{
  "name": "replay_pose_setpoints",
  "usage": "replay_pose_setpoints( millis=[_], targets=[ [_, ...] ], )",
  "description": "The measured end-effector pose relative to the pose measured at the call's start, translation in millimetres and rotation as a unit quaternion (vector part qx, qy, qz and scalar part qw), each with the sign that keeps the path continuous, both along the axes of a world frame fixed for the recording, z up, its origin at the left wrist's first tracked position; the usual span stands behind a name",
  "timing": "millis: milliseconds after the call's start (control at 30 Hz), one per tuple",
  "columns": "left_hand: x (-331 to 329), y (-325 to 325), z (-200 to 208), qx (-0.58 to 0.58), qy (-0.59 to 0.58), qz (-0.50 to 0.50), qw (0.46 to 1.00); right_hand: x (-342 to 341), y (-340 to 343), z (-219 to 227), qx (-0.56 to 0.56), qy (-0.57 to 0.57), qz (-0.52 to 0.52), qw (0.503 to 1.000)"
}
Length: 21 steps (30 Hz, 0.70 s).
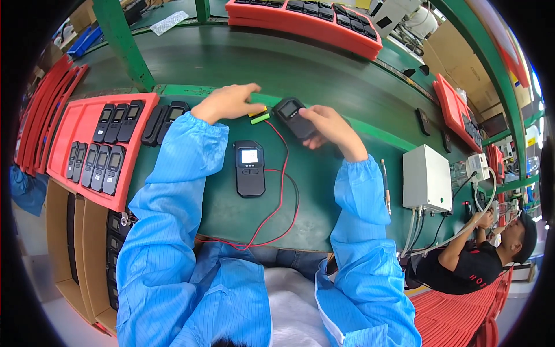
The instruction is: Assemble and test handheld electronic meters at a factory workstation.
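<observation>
In my right hand (326, 128) is a black handheld meter (295, 118) with a small dark screen, lifted above the bench and slightly blurred. My left hand (229, 103) is open, thumb and forefinger apart, over a small battery (260, 118) with a green and yellow casing. I cannot tell whether the hand touches it. A second black handheld meter (250, 169) lies face up between my forearms, its screen lit white. Red and black wires (281, 199) loop from the battery and from beside this meter toward the bench's front edge.
A red tray (65, 151) with several meters stands at left, more meters (172, 115) beside it. A white box (425, 176) with cables and a pen-like tool (385, 186) are at right. Beyond a green rail are red trays (324, 28). A co-worker (471, 254) sits far right.
</observation>
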<state>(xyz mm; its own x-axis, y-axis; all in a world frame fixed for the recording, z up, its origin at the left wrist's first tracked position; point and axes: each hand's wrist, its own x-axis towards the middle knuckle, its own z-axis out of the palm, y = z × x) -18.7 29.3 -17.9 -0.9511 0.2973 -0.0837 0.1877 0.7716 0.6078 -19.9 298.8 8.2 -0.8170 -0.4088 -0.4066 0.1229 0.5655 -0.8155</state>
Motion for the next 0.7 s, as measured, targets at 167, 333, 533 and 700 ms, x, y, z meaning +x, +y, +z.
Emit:
replay_pose_setpoints(
  millis=[167,333,533,700],
  targets=[
    [3,-51,7,-0.156,0.076,0.003,0.985,0,-3,-19,-0.204,-0.004,-0.215,0.955],
    [18,-91,45,-0.171,0.029,0.15,0.973,-14,1,-39,-0.238,0.214,-0.376,0.869],
    [22,-89,34,-0.236,-0.102,0.175,0.95,-9,-21,-59,-0.105,0.306,-0.087,0.942],
    [17,-74,19,-0.224,-0.029,0.099,0.969,24,-62,-87,0.115,0.499,0.002,0.859]
  ],
)
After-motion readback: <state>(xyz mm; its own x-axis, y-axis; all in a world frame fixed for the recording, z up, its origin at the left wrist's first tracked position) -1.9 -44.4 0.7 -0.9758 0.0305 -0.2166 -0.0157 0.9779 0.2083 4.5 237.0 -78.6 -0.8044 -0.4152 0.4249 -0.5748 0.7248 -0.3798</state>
